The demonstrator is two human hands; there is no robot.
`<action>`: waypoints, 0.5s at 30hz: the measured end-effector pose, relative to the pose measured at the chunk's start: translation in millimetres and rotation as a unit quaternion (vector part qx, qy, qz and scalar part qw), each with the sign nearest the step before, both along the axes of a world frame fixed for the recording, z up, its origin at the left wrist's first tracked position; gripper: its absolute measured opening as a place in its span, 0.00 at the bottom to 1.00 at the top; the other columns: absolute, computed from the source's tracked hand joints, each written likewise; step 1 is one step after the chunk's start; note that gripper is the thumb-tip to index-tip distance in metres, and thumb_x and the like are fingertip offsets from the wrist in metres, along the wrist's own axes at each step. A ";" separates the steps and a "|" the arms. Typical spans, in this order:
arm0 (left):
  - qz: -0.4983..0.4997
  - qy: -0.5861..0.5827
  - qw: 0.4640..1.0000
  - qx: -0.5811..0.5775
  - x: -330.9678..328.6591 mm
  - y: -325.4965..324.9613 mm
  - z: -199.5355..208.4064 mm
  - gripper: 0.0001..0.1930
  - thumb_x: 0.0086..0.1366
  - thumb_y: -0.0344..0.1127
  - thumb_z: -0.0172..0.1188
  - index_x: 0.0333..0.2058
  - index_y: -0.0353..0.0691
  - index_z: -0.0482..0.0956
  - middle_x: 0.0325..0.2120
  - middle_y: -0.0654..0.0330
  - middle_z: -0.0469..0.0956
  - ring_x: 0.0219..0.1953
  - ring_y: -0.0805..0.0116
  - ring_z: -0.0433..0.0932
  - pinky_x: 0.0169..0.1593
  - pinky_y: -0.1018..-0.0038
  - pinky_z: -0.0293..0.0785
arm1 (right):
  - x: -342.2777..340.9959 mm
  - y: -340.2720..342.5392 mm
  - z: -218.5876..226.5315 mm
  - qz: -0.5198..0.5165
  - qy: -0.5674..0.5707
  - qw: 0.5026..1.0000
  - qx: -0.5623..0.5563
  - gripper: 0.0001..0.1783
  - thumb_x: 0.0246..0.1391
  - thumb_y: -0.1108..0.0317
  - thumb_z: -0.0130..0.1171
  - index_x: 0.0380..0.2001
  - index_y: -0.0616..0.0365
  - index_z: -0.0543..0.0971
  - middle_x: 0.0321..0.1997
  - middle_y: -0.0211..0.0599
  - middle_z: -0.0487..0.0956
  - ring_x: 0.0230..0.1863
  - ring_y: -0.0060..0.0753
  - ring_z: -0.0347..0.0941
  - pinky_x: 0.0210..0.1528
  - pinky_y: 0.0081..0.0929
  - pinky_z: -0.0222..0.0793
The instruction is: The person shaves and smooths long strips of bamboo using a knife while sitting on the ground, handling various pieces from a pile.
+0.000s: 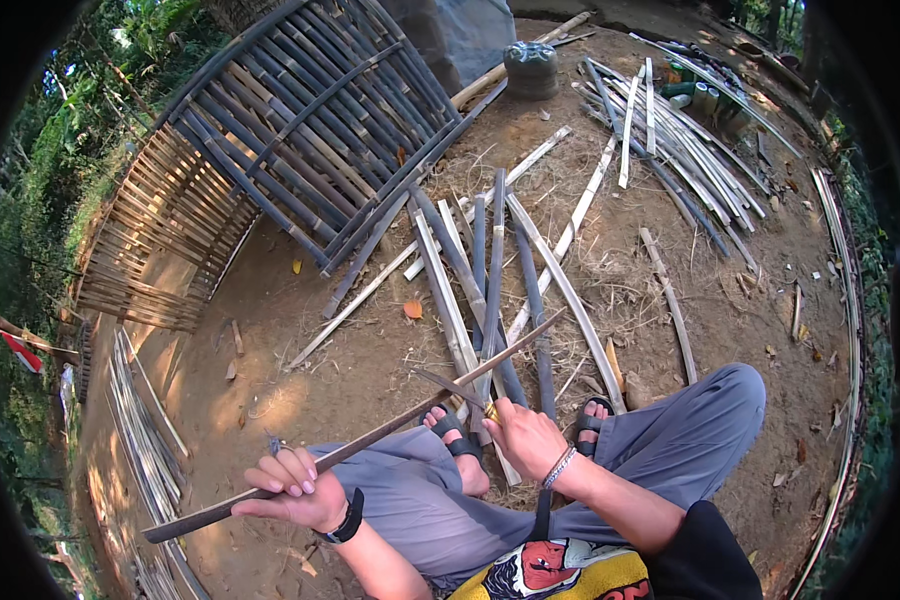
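A long dark bamboo strip (pixel 370 452) slants across my lap, from the lower left up toward the middle. My left hand (pixel 295 488) grips it near its lower end, thumb underneath and fingers on top. My right hand (pixel 526 437) is closed around the handle of a knife (pixel 442 383). The blade points left and lies across the strip, near its upper part. Most of the knife's handle is hidden in my fist. Just beyond the strip, several split bamboo pieces (pixel 497 260) lie on the ground between and ahead of my sandalled feet.
A dark bamboo slatted panel (pixel 315 125) stands at the upper left, with a lighter woven slat panel (pixel 160 235) beside it. Pale strips (pixel 705 165) are heaped at the far right, more (pixel 140 430) at the left. A round dark container (pixel 531 70) stands at the back.
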State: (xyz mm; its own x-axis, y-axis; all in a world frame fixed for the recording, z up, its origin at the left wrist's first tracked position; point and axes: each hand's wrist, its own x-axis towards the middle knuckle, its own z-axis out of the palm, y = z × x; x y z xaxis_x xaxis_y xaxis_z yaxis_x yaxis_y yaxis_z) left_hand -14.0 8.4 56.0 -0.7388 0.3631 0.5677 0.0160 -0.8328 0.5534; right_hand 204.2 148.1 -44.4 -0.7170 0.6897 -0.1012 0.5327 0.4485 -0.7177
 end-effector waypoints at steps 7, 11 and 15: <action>0.076 -0.049 0.996 0.001 0.5 -6.3 -7.3 0.30 0.67 0.65 0.36 0.20 0.45 0.61 0.11 0.69 0.56 0.12 0.80 0.56 0.18 0.83 0.52 | 2.9 15.9 -18.7 0.013 -0.067 0.997 -0.026 0.18 0.60 0.60 0.49 0.36 0.67 0.61 0.22 0.60 0.77 0.28 0.64 0.76 0.31 0.52 0.73; 0.114 -0.096 0.989 -0.008 -0.3 2.1 -3.1 0.30 0.68 0.65 0.36 0.20 0.45 0.62 0.11 0.69 0.56 0.12 0.80 0.56 0.18 0.83 0.53 | 1.1 7.8 -28.7 0.028 -0.028 0.998 -0.039 0.13 0.55 0.71 0.47 0.37 0.68 0.58 0.32 0.69 0.73 0.33 0.69 0.74 0.33 0.55 0.72; 0.080 -0.069 0.994 -0.013 -6.9 -5.5 -5.7 0.27 0.68 0.62 0.40 0.21 0.44 0.62 0.13 0.69 0.56 0.15 0.79 0.56 0.22 0.83 0.56 | -5.4 11.1 -32.9 -0.019 -0.055 0.998 -0.030 0.13 0.52 0.76 0.46 0.39 0.67 0.59 0.35 0.65 0.71 0.31 0.67 0.74 0.31 0.52 0.74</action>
State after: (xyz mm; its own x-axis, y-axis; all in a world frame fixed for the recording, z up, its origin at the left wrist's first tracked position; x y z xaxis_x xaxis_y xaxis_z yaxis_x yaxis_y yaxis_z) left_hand -20.9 2.8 50.3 -0.8586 0.2483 0.4485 0.0684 -0.8116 0.5802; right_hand 198.8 159.3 -77.2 -0.6729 0.7067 -0.2189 0.6251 0.3850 -0.6790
